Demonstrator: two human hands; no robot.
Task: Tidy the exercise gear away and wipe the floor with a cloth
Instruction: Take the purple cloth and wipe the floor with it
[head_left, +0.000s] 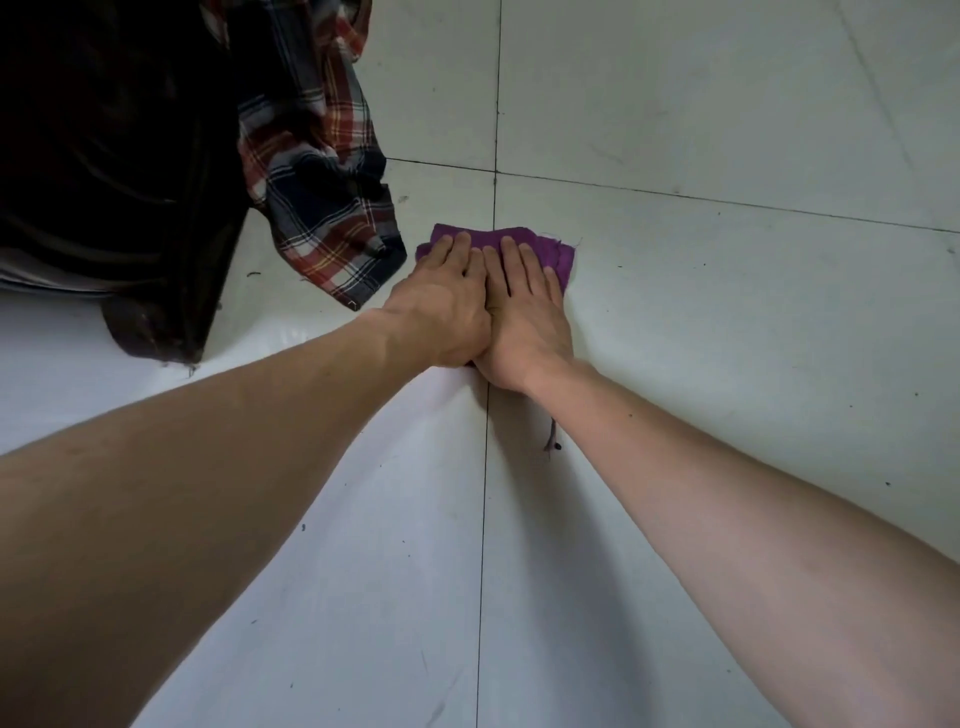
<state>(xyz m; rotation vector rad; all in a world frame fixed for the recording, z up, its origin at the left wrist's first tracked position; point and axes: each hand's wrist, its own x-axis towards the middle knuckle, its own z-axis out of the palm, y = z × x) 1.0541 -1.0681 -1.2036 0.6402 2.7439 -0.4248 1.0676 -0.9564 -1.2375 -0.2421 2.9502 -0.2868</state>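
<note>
A purple cloth (561, 257) lies flat on the white tiled floor (727, 338), just right of a tile joint. My left hand (447, 306) and my right hand (524, 312) press down on it side by side, fingers straight and pointing away from me. The left hand partly overlaps the right one. Most of the cloth is hidden under both palms; only its far edge and right corner show. No exercise gear is in view.
A plaid shirt (322, 197) hangs down at the upper left, its hem close to the cloth. Dark fabric (114, 171) fills the far left. Dark specks and a small scrap (551, 439) lie scattered on the tiles.
</note>
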